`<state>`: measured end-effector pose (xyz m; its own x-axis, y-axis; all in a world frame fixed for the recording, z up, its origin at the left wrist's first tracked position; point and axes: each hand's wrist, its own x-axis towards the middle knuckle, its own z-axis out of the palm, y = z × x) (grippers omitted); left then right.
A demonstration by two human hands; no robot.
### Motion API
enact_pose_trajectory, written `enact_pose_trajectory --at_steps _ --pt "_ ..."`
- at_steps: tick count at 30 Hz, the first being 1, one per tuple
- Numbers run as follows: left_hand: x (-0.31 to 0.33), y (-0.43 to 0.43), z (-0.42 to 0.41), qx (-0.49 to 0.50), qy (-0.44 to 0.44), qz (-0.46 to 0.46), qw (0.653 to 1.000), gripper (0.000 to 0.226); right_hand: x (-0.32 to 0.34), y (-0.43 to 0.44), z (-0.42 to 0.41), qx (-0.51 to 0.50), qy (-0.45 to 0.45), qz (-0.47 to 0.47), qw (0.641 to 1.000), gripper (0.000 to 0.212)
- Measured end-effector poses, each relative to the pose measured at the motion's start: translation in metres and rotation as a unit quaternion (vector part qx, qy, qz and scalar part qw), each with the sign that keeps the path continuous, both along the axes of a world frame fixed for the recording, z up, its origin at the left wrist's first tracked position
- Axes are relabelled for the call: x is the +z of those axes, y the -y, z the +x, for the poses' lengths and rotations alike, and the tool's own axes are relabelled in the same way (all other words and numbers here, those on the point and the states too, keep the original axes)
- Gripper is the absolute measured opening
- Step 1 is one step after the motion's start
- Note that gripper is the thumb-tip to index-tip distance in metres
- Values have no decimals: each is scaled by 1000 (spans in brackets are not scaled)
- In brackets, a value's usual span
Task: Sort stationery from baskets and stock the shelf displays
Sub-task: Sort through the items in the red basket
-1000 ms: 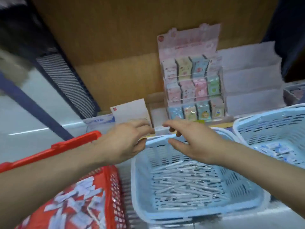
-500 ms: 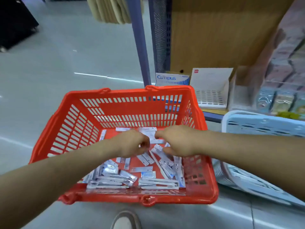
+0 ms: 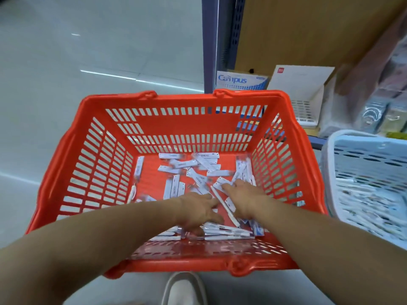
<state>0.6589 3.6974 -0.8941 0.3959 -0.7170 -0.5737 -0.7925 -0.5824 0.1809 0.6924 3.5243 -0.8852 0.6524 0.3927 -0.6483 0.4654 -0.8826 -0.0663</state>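
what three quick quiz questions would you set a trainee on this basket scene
1. True or false: the left hand and the right hand are both down inside the red basket, among the white packets.
2. Multiple choice: where is the pale blue basket relative to the red one? A) to the person's left B) to the person's right C) stacked inside it
3. Fill in: the blue and white box behind the red basket reads ____.
Key: 1 true; 2 B; 3 Campus.
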Motion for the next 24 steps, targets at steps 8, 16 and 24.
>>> enact_pose_trajectory --at_steps 8,16,24 --pt "-2 -30 21 90 -4 32 995 66 -9 3 10 -28 -6 14 999 108" --pt "-2 -53 32 312 11 -75 947 42 -14 -2 8 -86 -16 62 994 96" --pt "23 -78 32 355 -81 4 932 23 -9 -8 13 -132 16 130 983 71"
